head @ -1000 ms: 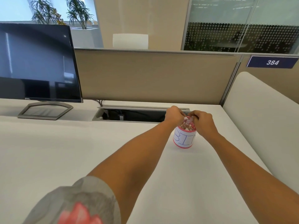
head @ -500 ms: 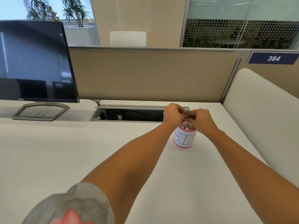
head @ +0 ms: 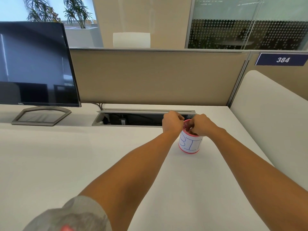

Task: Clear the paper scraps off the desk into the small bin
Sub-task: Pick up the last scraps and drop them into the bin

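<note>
My left hand [head: 172,121] and right hand [head: 200,125] curl over the small bin [head: 190,145], far right on the desk [head: 66,155], so releases drop inside; whether they pinch anything, I cannot tell.

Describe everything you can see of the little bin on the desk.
Small round bin, upright on the white desk, just in front of the open cable tray. Pink rim and base, white paper wrap with BIN handwritten in blue. The left hand is at its left rim; the right hand curls its fingers into the mouth. Contents unclear.
</note>
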A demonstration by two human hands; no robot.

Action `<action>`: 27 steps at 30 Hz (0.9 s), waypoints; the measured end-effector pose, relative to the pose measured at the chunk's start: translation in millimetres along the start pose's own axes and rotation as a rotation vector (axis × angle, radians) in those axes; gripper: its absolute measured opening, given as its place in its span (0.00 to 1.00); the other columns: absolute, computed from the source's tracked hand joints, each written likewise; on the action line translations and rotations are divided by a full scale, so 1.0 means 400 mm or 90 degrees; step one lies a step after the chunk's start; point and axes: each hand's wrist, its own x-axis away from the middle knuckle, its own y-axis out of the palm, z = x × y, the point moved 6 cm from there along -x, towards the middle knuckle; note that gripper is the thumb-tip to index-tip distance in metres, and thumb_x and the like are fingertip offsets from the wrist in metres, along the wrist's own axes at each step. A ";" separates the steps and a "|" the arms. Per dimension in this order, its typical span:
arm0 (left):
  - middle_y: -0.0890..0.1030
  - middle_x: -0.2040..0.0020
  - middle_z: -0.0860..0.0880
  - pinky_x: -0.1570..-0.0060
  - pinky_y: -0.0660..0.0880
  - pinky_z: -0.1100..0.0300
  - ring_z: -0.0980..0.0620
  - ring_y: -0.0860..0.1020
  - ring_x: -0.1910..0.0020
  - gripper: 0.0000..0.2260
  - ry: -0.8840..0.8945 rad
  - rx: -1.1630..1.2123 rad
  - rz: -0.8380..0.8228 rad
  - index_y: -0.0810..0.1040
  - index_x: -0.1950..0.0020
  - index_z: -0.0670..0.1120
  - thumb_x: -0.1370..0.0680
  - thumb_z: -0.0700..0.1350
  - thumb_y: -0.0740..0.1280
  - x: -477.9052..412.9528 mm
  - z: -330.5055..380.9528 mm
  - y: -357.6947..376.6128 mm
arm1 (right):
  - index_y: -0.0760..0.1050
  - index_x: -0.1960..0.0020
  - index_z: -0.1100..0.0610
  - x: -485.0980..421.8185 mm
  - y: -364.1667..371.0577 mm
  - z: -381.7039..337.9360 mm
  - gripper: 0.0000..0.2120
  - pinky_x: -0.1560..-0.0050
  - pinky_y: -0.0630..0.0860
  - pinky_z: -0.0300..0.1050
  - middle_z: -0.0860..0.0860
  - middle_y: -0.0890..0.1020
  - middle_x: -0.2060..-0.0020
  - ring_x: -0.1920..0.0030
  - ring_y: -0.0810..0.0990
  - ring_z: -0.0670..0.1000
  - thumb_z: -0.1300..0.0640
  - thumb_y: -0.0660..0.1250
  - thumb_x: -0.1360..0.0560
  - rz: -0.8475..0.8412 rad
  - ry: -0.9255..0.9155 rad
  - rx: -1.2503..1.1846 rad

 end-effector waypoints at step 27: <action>0.83 0.48 0.47 0.48 0.77 0.57 0.47 0.81 0.50 0.09 -0.090 -0.082 0.004 0.81 0.46 0.46 0.23 0.42 0.63 0.279 -0.427 -0.366 | 0.79 0.44 0.59 0.303 0.161 -0.493 0.11 0.40 0.73 0.40 0.55 0.81 0.45 0.46 0.79 0.53 0.64 0.60 0.23 0.080 -0.124 -0.159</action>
